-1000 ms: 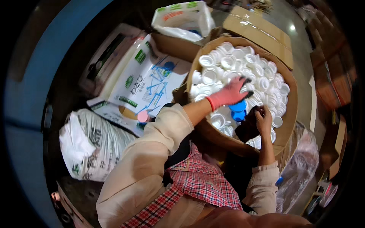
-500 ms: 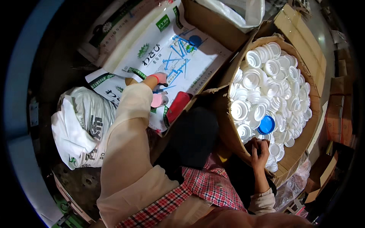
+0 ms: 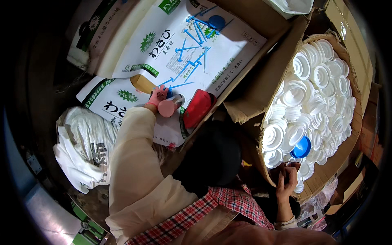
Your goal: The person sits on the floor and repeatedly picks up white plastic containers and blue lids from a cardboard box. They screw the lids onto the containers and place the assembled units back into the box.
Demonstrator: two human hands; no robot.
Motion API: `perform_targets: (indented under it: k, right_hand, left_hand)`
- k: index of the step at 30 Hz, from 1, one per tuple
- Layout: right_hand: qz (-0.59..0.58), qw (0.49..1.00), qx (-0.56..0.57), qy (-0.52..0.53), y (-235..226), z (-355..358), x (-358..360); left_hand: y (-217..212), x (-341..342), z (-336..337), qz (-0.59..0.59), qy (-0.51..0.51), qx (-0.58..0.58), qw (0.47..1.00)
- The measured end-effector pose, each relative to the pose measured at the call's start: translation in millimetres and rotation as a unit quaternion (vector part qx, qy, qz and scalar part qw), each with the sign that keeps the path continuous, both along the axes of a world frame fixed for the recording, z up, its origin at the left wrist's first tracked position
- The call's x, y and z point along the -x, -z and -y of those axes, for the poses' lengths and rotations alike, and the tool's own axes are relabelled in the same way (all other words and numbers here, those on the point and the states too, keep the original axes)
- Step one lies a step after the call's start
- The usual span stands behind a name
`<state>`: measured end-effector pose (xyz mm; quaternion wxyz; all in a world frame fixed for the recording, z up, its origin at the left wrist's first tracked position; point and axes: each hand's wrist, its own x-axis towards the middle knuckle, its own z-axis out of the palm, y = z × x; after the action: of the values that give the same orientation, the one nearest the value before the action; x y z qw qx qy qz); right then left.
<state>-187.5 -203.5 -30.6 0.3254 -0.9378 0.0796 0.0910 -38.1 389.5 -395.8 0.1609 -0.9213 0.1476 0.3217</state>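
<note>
My left hand [image 3: 157,96], in a pink glove, is low over the printed white sheet. Its fingers are bent over a blue plastic piece [image 3: 169,93], mostly hidden. Against the hand lies a clear cylinder with a pink round end [image 3: 166,109]. Farther up the sheet are several thin blue plastic strips [image 3: 184,50] and a round blue cap [image 3: 216,22]. My bare right hand [image 3: 287,179] is at the near edge of a carton of white plastic caps [image 3: 295,93]. Its fingers are pinched together on something dark and too small to make out. Just above them sits a larger blue cap [image 3: 301,147].
A red pouch [image 3: 199,108] lies right of the cylinder, by the cardboard edge. The carton's brown wall [image 3: 322,179] rises beside my right hand. A stuffed white sack [image 3: 83,149] stands at left. My dark-clad knee [image 3: 214,153] is between the sheet and the carton.
My left hand has come down and left, closer to the clear cylinder. The whole view has shifted, with the carton now farther right. My right hand keeps its pinch at the carton's edge.
</note>
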Motion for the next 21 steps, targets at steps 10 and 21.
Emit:
perform_targets:
  k: [10, 21]
  right_hand:
    - [-0.007, 1.000, -0.022, -0.007, -3.0, 5.5, -1.9]
    - [-0.026, 1.000, -0.011, 0.012, -4.9, 8.5, -5.3]
  left_hand:
    - [-86.0, -162.8, 44.8, 0.171, -0.274, 0.314, 0.893]
    - [-41.2, -397.3, 236.3, 0.177, -0.196, 0.273, 0.925]
